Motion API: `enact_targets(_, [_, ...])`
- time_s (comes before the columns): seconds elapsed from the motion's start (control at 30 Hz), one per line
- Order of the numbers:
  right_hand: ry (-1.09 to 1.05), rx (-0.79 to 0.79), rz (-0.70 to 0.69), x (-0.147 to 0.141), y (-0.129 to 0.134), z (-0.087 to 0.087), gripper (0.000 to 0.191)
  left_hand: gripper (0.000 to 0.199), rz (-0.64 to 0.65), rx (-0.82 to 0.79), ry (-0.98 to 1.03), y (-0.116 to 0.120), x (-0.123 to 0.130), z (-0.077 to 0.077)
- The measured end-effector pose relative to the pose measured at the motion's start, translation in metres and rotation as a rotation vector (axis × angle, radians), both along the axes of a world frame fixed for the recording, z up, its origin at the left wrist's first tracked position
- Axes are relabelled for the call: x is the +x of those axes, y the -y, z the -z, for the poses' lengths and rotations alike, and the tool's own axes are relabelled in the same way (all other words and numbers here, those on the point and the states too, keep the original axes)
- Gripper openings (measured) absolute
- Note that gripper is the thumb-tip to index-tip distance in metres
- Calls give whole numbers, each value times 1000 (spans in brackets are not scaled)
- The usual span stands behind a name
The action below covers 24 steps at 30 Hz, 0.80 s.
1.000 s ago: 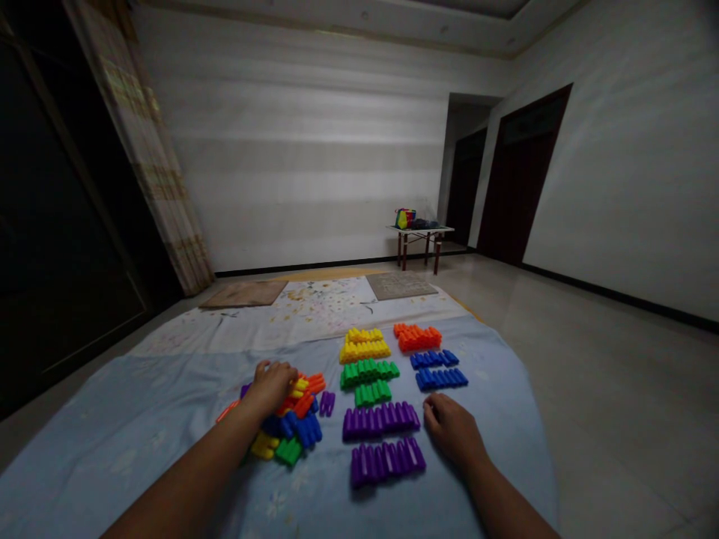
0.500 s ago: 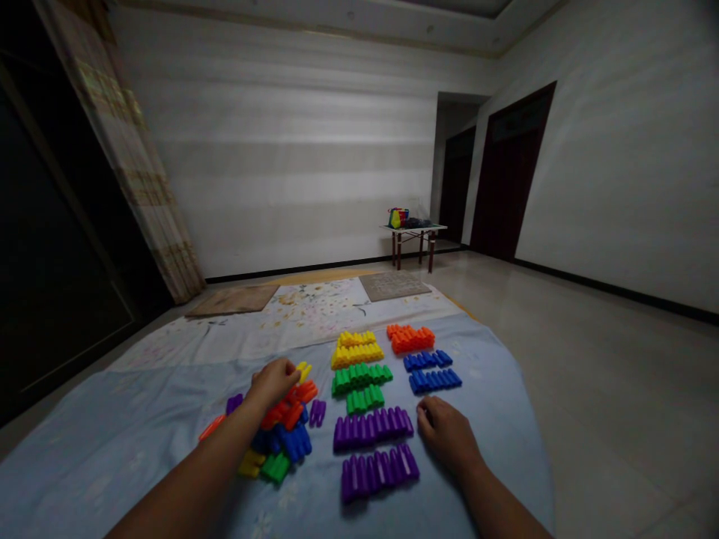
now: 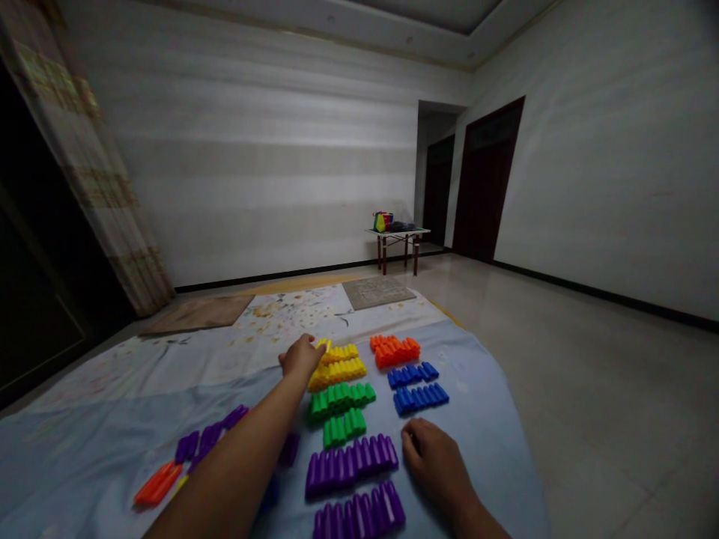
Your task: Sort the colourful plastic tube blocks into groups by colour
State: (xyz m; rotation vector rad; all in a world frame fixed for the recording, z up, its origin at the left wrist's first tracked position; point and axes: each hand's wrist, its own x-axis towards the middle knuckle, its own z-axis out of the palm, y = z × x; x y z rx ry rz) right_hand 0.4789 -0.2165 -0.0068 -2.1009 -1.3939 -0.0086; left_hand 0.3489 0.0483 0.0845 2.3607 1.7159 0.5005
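My left hand (image 3: 303, 356) is at the left end of the yellow pieces (image 3: 340, 370), its fingers closed on a small yellow piece. Below these lie green pieces (image 3: 340, 400) in two rows, then two rows of purple pieces (image 3: 352, 466). My right hand (image 3: 435, 457) rests on the cloth right of the purple rows, fingers curled; nothing shows in it. Orange pieces (image 3: 395, 351) and two rows of blue pieces (image 3: 421, 398) lie above it. My left forearm partly hides a mixed pile with purple pieces (image 3: 210, 436) and an orange piece (image 3: 158, 483).
A light blue cloth (image 3: 477, 449) covers the near surface, with a floral cloth (image 3: 292, 318) beyond. A brown mat (image 3: 202, 314) and a grey mat (image 3: 377, 293) lie at the far edge. A small table (image 3: 400, 233) stands by the wall.
My left hand has moved right and away from me, from the mixed pile to the yellow pieces. The view has turned slightly right. My right hand stays beside the purple rows.
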Motion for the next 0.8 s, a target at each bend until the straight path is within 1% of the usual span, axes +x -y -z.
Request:
enact_targets(0.2, [-39,17,-10,3,-2,3,19,40,121,152,-131,6,41,7])
enact_targets(0.3, [-50,12,-4,4,-3,4,19,39,150,181,-181,6,55,11])
enact_targets(0.4, [-68,4,1,3,-4,3,19,38,164,189,-216,4,64,16])
enact_targets(0.6, [-70,8,8,2,-4,2,19,36,182,182,-242,2,69,23])
enact_targets(0.7, [-61,24,8,3,-3,3,19,40,169,188,-219,0,64,19])
enact_targets(0.8, [-53,27,5,3,-2,3,18,45,129,195,-177,-6,49,9])
